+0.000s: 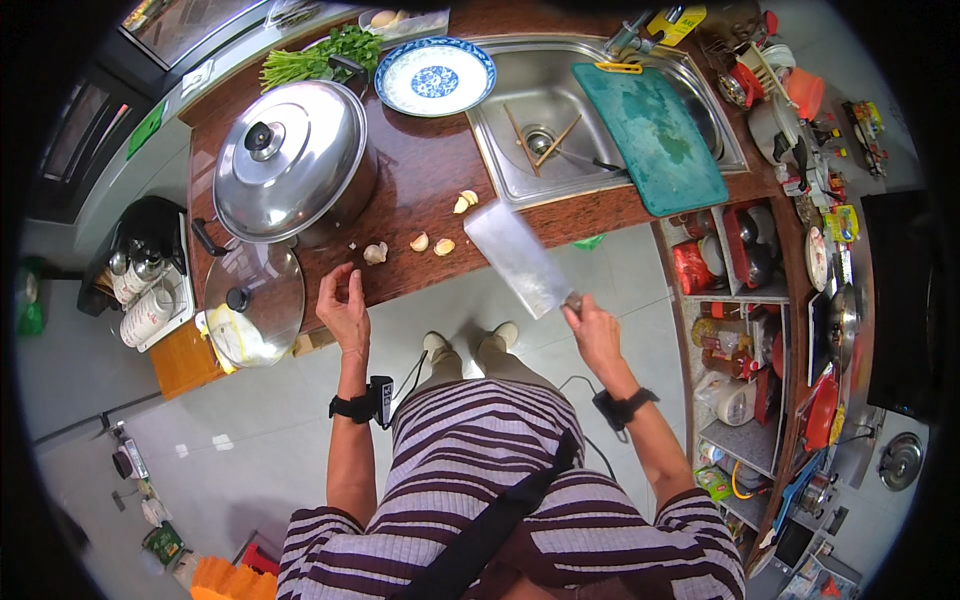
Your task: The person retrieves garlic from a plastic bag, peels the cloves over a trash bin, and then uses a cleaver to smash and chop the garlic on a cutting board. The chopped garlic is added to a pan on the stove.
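My right hand (598, 335) is closed around the handle of a cleaver (517, 259). Its broad blade points up and left, reaching over the counter's front edge. Bent loosely, my left hand (345, 307) is at the counter edge with no object visible in it. Just beyond it, part of a garlic bulb (375, 253) lies on the reddish stone counter (427, 157). Two garlic cloves (444, 247) rest to the right of that. More cloves (466, 201) lie farther back, close to the sink and the blade tip.
A large lidded pot (292, 161) and a glass lid (255, 300) stand left. Behind are leafy greens (330, 56) and a blue-white plate (435, 77). A green cutting board (660, 142) lies across the steel sink (555, 97), which holds chopsticks (559, 140). Shelves (742, 300) line the right.
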Motion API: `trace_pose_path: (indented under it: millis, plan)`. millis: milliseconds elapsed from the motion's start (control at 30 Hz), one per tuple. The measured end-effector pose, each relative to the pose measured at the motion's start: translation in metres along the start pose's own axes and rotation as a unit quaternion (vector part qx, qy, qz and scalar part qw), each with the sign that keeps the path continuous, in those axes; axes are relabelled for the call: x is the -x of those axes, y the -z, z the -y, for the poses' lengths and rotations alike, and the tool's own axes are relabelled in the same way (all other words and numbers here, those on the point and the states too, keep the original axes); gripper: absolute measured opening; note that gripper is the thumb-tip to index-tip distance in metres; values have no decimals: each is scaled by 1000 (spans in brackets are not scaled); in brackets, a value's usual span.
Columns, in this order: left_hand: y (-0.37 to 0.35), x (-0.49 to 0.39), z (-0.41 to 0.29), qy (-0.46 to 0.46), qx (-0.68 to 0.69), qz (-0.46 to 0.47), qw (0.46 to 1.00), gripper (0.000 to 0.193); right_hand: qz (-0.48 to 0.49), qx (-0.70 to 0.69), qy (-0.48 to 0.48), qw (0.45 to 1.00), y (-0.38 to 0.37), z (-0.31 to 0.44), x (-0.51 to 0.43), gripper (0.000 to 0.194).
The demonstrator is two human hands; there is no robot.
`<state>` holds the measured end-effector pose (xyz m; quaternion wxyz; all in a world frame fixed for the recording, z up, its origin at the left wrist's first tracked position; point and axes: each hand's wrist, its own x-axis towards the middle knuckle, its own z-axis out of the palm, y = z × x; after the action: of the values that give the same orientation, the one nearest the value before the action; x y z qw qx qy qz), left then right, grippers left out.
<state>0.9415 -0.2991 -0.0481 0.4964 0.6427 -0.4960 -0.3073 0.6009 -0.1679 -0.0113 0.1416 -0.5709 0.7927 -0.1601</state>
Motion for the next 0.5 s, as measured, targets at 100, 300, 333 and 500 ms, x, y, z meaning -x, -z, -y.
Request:
trace_pose_path:
  millis: [100, 300, 333, 500]
  plan:
    - [-8, -3, -2, -23, 28, -6, 999, 14, 57, 69, -3, 996, -5, -9, -9, 32]
    - [-10, -5, -5, -30, 19, 9, 999, 14, 57, 25, -36, 997, 8, -8, -7, 35]
    - [-9, -6, -4, -34, 17, 7, 999, 14, 46, 5, -50, 998, 11, -5, -6, 35]
    - [-5, -8, 2, -28, -23, -4, 999, 14, 5, -40, -43, 998, 22, 5, -8, 36]
